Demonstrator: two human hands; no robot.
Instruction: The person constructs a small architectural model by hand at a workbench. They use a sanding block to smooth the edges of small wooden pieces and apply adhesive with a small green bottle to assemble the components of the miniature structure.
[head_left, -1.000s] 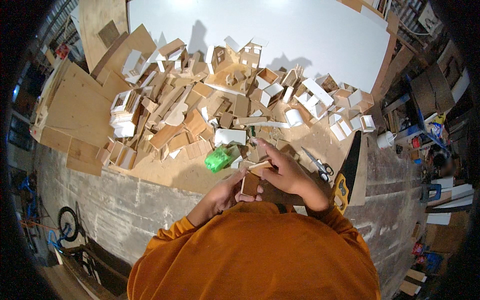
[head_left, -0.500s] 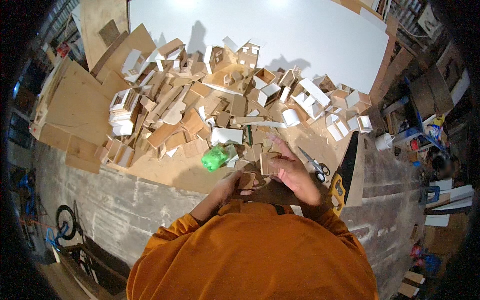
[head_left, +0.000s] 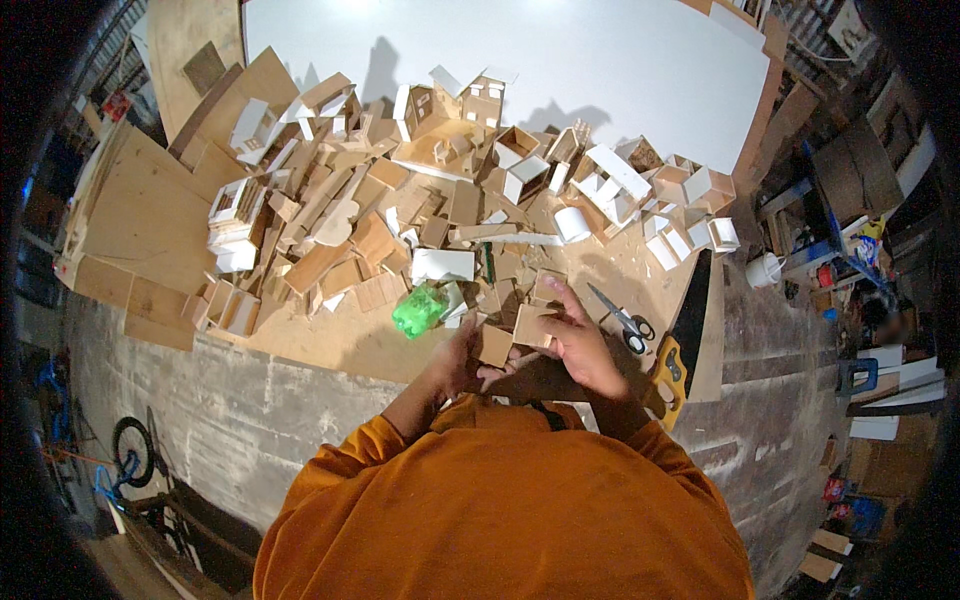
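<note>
Close to my body at the table's near edge, my left hand (head_left: 458, 360) is closed on a small square piece of brown board (head_left: 492, 346). Right beside it, my right hand (head_left: 584, 350) grips another small brown board piece (head_left: 531, 325) between thumb and fingers, its index finger raised. The two pieces are side by side, their near edges almost meeting; whether they touch I cannot tell. A crumpled green plastic bottle (head_left: 418, 312) lies just left of my hands. Scissors with dark handles (head_left: 634, 330) rest to the right, points facing away.
A handsaw with a yellow handle (head_left: 671, 372) lies along the table's right side. Beyond my hands, board offcuts (head_left: 375, 240) are heaped with small model houses (head_left: 483, 100) and white box-like pieces (head_left: 617, 172). A large white panel (head_left: 600, 60) spans the back.
The piece in my left hand has tilted up, showing more of its flat face. My right hand's piece has turned slightly and shifted nearer to it. The whole view has moved a little.
</note>
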